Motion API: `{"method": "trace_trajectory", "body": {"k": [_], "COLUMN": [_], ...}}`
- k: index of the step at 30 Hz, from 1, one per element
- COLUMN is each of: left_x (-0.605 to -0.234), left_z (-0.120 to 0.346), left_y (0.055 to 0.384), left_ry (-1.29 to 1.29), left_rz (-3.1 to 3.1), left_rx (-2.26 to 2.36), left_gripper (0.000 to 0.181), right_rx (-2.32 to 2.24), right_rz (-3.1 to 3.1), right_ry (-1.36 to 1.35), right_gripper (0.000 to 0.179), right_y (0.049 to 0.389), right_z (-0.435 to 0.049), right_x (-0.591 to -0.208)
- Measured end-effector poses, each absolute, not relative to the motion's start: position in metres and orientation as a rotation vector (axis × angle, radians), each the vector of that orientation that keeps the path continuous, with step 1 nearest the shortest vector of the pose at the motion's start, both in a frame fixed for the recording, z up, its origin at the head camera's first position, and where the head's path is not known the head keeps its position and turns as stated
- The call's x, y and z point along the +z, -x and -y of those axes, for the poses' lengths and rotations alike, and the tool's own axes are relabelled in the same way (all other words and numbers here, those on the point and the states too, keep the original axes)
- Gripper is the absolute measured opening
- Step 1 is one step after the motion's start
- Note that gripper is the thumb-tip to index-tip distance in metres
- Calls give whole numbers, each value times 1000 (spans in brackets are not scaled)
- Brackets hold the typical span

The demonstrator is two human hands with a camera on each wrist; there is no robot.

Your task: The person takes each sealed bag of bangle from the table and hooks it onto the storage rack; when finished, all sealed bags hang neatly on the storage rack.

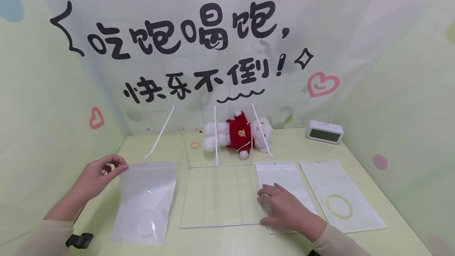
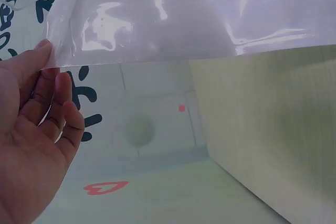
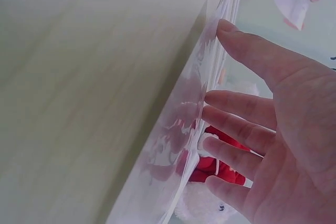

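My left hand (image 1: pixel 97 177) pinches the upper left corner of a translucent plastic zip bag (image 1: pixel 136 196) between thumb and fingertips. Inside that bag a pale round shape shows near the bottom. In the left wrist view the bag's sheet (image 2: pixel 173 19) hangs from the pinched corner. At the table's centre is a thin white wire rack (image 1: pixel 203 196) with a rectangular base and upright rods. My right hand (image 1: pixel 284 210) lies over the middle white zip bag (image 1: pixel 281 173), its fingertips right at the rack's right side. Those fingers (image 3: pixel 241 103) are extended, touching the edge in the right wrist view.
A third white bag (image 1: pixel 320 177) with a yellow ring (image 1: pixel 339 206) lies at the right. Behind the rack lies a white plush toy in a red top (image 1: pixel 238 133), near a small peach ring (image 1: pixel 194 144). A white digital clock (image 1: pixel 324 131) stands at the back right.
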State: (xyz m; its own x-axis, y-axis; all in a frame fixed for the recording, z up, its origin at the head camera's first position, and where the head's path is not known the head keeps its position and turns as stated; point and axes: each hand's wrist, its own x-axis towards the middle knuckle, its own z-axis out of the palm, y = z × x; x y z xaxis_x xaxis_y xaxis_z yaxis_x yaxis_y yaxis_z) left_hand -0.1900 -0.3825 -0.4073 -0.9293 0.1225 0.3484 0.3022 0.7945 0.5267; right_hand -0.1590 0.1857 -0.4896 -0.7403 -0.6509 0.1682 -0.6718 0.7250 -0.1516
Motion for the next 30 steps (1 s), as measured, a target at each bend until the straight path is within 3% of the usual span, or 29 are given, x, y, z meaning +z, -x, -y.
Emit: {"method": "trace_trajectory", "body": {"k": [19, 30], "left_x": [-356, -330], "left_z": [358, 344], "left_y": [158, 150], "left_ry": [420, 712], "left_rz": [2528, 2347], "left_rx": [-892, -952], "left_gripper": [14, 29], "right_rx": [309, 291], "right_rz": [2823, 2817], "right_ry": [-1077, -1085], "right_gripper": [53, 52], "right_y": [160, 158], "right_z": [-186, -184], "right_x": [-487, -486]}}
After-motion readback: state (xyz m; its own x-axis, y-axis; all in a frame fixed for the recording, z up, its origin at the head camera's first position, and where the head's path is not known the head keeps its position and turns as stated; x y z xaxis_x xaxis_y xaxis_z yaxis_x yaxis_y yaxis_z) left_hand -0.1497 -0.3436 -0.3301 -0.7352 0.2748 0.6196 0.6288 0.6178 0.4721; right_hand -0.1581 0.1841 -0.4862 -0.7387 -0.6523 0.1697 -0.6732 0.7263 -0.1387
